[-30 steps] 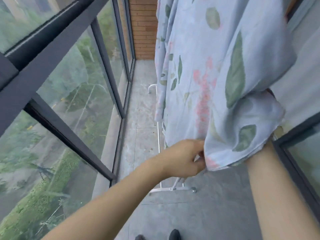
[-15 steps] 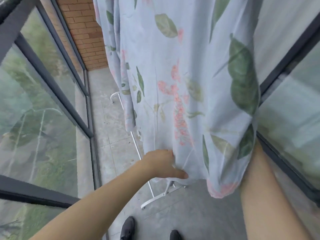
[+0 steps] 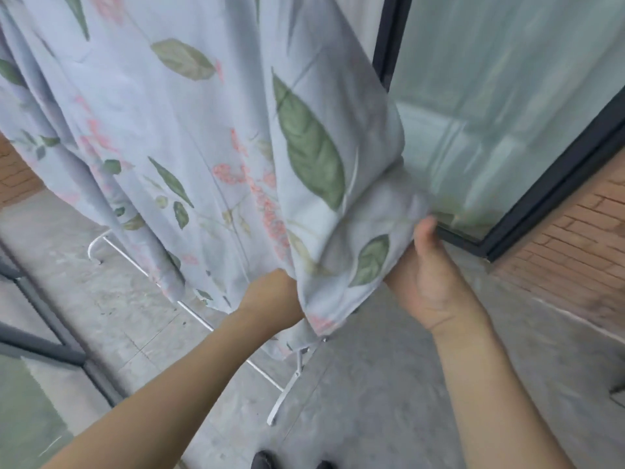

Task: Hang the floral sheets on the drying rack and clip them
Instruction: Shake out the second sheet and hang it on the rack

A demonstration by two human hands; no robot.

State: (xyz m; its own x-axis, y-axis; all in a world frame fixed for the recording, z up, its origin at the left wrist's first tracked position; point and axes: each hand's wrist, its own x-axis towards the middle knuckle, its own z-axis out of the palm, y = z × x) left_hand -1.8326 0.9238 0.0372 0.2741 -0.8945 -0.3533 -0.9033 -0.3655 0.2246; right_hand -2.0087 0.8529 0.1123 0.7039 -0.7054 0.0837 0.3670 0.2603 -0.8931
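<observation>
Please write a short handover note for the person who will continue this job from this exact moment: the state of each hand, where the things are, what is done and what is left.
Left hand: at the lower edge of the floral sheet; its fingers are hidden behind the cloth, so the grip cannot be confirmed.
Right hand: holds the bunched right corner of the sheet, thumb up against the cloth.
Sheet: hangs down in front of the white drying rack, whose feet stand on the grey floor.
Done: the sheet appears to be hung.
Left: spread the bunched corner flat and clip it; no clips are visible.
</observation>
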